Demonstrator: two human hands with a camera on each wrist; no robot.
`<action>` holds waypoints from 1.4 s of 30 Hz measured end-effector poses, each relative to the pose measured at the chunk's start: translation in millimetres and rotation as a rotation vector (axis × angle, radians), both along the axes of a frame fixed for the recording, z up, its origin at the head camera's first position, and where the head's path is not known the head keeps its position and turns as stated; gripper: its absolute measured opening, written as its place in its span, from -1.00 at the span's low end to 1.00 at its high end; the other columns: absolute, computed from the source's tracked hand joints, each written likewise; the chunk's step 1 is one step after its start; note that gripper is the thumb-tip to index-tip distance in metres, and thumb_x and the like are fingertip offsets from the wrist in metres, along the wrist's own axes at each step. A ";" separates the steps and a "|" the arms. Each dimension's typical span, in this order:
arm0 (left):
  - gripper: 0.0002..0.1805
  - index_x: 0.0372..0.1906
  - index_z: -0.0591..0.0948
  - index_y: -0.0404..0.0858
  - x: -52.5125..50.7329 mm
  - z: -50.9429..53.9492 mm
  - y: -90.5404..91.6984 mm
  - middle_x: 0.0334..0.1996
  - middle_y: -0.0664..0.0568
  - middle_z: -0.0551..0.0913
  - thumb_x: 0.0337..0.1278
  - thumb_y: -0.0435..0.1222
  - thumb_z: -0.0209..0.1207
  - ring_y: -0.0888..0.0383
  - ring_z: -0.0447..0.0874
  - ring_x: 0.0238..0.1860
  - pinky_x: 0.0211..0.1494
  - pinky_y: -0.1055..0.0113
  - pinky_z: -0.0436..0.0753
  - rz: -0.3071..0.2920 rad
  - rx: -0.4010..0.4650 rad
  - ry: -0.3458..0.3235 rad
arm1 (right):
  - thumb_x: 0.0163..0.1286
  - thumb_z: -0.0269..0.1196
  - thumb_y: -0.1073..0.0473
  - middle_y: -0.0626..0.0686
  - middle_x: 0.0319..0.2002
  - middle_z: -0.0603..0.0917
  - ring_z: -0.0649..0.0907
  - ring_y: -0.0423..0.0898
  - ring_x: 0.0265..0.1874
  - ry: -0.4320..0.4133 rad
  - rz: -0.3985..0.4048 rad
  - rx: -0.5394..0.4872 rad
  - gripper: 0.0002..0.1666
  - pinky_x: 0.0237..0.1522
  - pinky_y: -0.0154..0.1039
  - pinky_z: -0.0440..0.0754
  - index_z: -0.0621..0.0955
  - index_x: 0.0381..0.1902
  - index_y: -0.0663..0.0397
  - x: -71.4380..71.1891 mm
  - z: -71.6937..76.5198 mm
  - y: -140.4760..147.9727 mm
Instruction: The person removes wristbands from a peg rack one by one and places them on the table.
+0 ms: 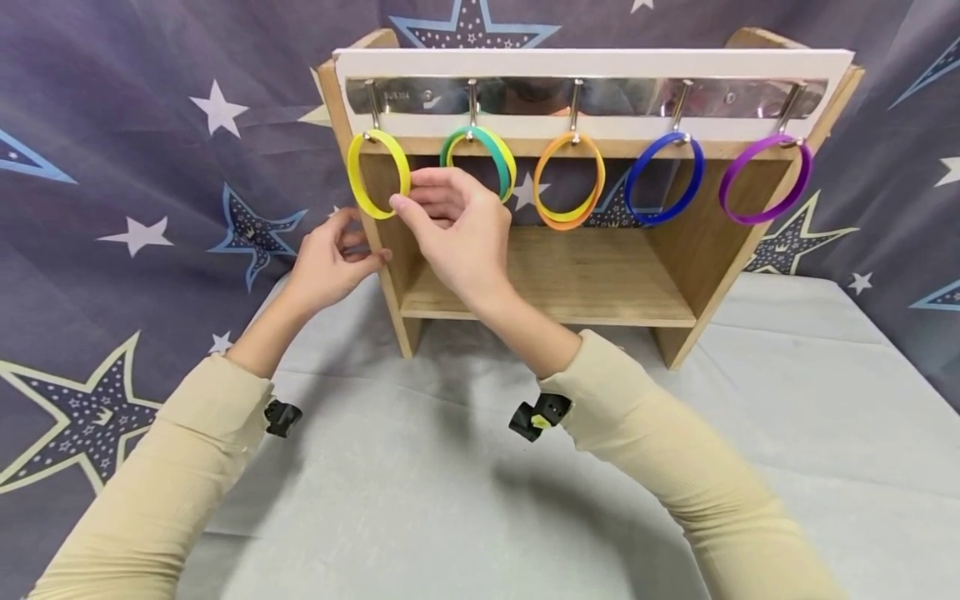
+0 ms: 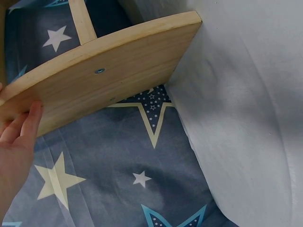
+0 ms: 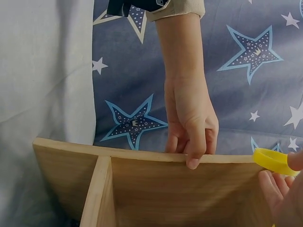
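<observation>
My right hand (image 1: 468, 237) pinches the lower right side of a yellow silicone wristband (image 1: 353, 179) between thumb and fingers. That band hangs on the leftmost hook (image 1: 372, 104) of a metal hook strip (image 1: 517, 98). Lower and to the left, my left hand (image 1: 324, 265) grips the side panel of a wooden rack (image 1: 411, 333), its thumb over the front edge and fingers along the outer face. The right wrist view shows this hold, with the yellow band at the right border. In the left wrist view, fingertips lie against the panel's outer face.
Green and yellow wristbands (image 1: 504, 167) share the second hook. Further right hang orange and yellow bands (image 1: 566, 221), a blue band (image 1: 633, 179) and a purple band (image 1: 804, 171). The rack stands on a grey-covered table (image 1: 420, 500) before a star-patterned cloth (image 1: 172, 100).
</observation>
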State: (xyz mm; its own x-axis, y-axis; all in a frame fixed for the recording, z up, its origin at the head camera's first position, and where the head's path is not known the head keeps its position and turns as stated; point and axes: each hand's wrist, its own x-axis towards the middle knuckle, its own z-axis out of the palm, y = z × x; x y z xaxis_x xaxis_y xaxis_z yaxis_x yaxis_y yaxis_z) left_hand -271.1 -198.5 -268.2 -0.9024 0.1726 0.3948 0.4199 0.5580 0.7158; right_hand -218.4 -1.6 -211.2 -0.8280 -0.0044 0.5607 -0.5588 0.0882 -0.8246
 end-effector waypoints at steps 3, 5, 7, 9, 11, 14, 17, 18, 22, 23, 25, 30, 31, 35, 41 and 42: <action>-0.52 0.12 0.46 -0.31 -1.4 0.8 0.1 0.01 -0.28 0.67 0.07 -0.33 0.28 -0.07 0.70 0.05 -0.05 0.51 0.68 -0.005 0.003 0.009 | 0.19 0.38 0.23 0.19 -0.25 0.77 0.76 -0.10 -0.35 0.013 0.002 -0.008 -0.71 -0.26 -0.40 0.70 0.64 -0.15 0.24 0.6 2.6 -1.5; -0.51 0.14 0.46 -0.32 -1.7 1.2 0.1 0.02 -0.29 0.67 0.07 -0.33 0.28 -0.09 0.68 0.06 -0.03 0.49 0.69 -0.005 0.003 0.010 | 0.20 0.37 0.25 0.21 -0.26 0.76 0.76 -0.06 -0.38 0.016 0.012 -0.018 -0.73 -0.28 -0.39 0.71 0.63 -0.16 0.27 1.3 3.9 -2.5; -0.50 0.15 0.45 -0.31 -1.7 1.3 0.0 0.02 -0.28 0.67 0.08 -0.32 0.27 -0.11 0.68 0.07 -0.02 0.46 0.69 -0.001 -0.005 0.006 | 0.21 0.36 0.27 0.23 -0.27 0.76 0.76 -0.01 -0.41 0.022 0.020 -0.031 -0.74 -0.29 -0.39 0.72 0.62 -0.17 0.30 2.2 4.6 -3.3; -0.48 0.17 0.44 -0.30 -1.4 1.1 -0.1 0.03 -0.27 0.66 0.08 -0.31 0.27 -0.12 0.67 0.07 0.00 0.41 0.70 0.004 -0.014 -0.004 | 0.21 0.35 0.29 0.24 -0.27 0.76 0.76 0.03 -0.41 0.023 0.025 -0.046 -0.74 -0.29 -0.38 0.72 0.62 -0.17 0.32 3.1 5.4 -3.4; -0.46 0.20 0.43 -0.28 -1.2 0.9 -0.2 0.05 -0.26 0.66 0.08 -0.30 0.27 -0.12 0.67 0.07 0.02 0.36 0.70 0.005 -0.019 -0.014 | 0.21 0.34 0.30 0.26 -0.28 0.76 0.76 0.04 -0.41 0.017 0.031 -0.065 -0.75 -0.29 -0.37 0.72 0.62 -0.17 0.32 4.3 6.1 -3.1; -0.40 0.27 0.40 -0.25 -0.8 1.1 -0.2 0.07 -0.26 0.65 0.08 -0.31 0.27 -0.13 0.66 0.08 0.03 0.33 0.70 0.000 -0.013 -0.021 | 0.20 0.35 0.32 0.27 -0.29 0.75 0.77 0.03 -0.42 0.009 0.049 -0.105 -0.76 -0.30 -0.34 0.73 0.62 -0.18 0.33 6.5 7.6 -3.0; -0.36 0.31 0.38 -0.23 -0.8 1.6 0.1 0.09 -0.27 0.63 0.08 -0.33 0.27 -0.13 0.66 0.09 0.02 0.36 0.70 -0.006 -0.001 -0.018 | 0.20 0.34 0.34 0.30 -0.29 0.74 0.76 0.09 -0.41 0.017 0.079 -0.143 -0.76 -0.31 -0.30 0.75 0.62 -0.18 0.36 9.4 9.6 -2.8; -0.35 0.31 0.37 -0.23 -0.8 1.8 0.2 0.09 -0.27 0.63 0.07 -0.34 0.27 -0.13 0.66 0.09 0.01 0.37 0.70 -0.006 0.002 -0.017 | 0.20 0.34 0.35 0.31 -0.29 0.74 0.76 0.12 -0.40 0.022 0.087 -0.152 -0.76 -0.31 -0.29 0.75 0.62 -0.18 0.37 10.4 10.4 -2.8; -0.34 0.32 0.36 -0.22 -0.1 2.3 0.8 0.10 -0.27 0.62 0.06 -0.35 0.27 -0.12 0.66 0.09 -0.01 0.40 0.70 -0.006 0.017 -0.027 | 0.21 0.32 0.37 0.33 -0.29 0.73 0.75 0.18 -0.36 0.016 0.111 -0.177 -0.77 -0.30 -0.27 0.75 0.61 -0.18 0.40 14.0 14.3 -1.8; -0.34 0.33 0.36 -0.21 0.0 2.2 0.9 0.11 -0.27 0.62 0.07 -0.35 0.27 -0.13 0.66 0.10 0.00 0.39 0.70 -0.008 0.020 -0.030 | 0.21 0.32 0.38 0.34 -0.29 0.73 0.75 0.17 -0.36 0.009 0.115 -0.182 -0.77 -0.30 -0.27 0.75 0.62 -0.18 0.40 14.6 15.2 -1.5; -0.33 0.33 0.35 -0.21 0.2 2.0 1.0 0.11 -0.27 0.61 0.07 -0.36 0.27 -0.13 0.65 0.10 0.01 0.36 0.70 -0.009 0.021 -0.034 | 0.22 0.31 0.38 0.34 -0.28 0.72 0.75 0.16 -0.34 -0.007 0.125 -0.197 -0.78 -0.28 -0.26 0.76 0.62 -0.17 0.41 15.6 16.4 -1.0; -0.34 0.33 0.35 -0.21 0.1 1.4 1.0 0.11 -0.27 0.62 0.08 -0.35 0.26 -0.14 0.65 0.10 0.04 0.29 0.69 -0.007 0.013 -0.033 | 0.24 0.27 0.43 0.39 -0.27 0.69 0.75 0.11 -0.35 -0.031 0.166 -0.268 -0.78 -0.24 -0.21 0.77 0.59 -0.15 0.47 16.0 16.8 0.1; -0.34 0.33 0.36 -0.21 0.2 1.4 1.0 0.10 -0.27 0.62 0.08 -0.34 0.26 -0.14 0.66 0.09 0.04 0.29 0.69 -0.004 0.012 -0.034 | 0.24 0.26 0.44 0.39 -0.27 0.68 0.74 0.06 -0.37 -0.040 0.175 -0.288 -0.78 -0.23 -0.20 0.77 0.59 -0.15 0.48 15.9 16.7 0.2; -0.37 0.30 0.38 -0.23 0.9 1.6 1.1 0.07 -0.27 0.64 0.07 -0.33 0.27 -0.12 0.66 0.08 0.02 0.33 0.70 0.007 0.007 -0.037 | 0.24 0.25 0.46 0.29 -0.33 0.68 0.70 -0.20 -0.46 -0.082 0.203 -0.358 -0.77 -0.21 -0.17 0.77 0.58 -0.14 0.50 16.0 18.0 0.4; -0.38 0.28 0.39 -0.23 0.7 0.6 2.2 0.06 -0.27 0.65 0.06 -0.36 0.26 -0.11 0.67 0.07 0.02 0.37 0.70 0.013 0.013 -0.028 | 0.25 0.25 0.45 0.14 -0.38 0.66 0.69 -0.24 -0.46 -0.121 0.242 -0.406 -0.76 -0.17 -0.16 0.76 0.56 -0.12 0.49 17.3 22.7 1.1; -0.37 0.29 0.39 -0.23 0.6 0.0 2.8 0.06 -0.27 0.65 0.06 -0.36 0.26 -0.11 0.67 0.08 0.02 0.36 0.69 0.012 0.019 -0.027 | 0.25 0.25 0.45 0.13 -0.39 0.65 0.70 -0.24 -0.46 -0.122 0.248 -0.409 -0.76 -0.17 -0.15 0.76 0.56 -0.12 0.49 17.8 23.3 1.7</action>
State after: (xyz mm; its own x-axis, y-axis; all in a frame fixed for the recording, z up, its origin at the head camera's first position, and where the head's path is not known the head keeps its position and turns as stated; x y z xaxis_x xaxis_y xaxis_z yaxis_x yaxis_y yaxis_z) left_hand -270.6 -195.7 -268.2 -0.9150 0.1540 0.3729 0.3930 0.5492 0.7375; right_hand -200.6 0.1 -187.9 -0.8897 -0.0094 0.4565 -0.4192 -0.3794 -0.8248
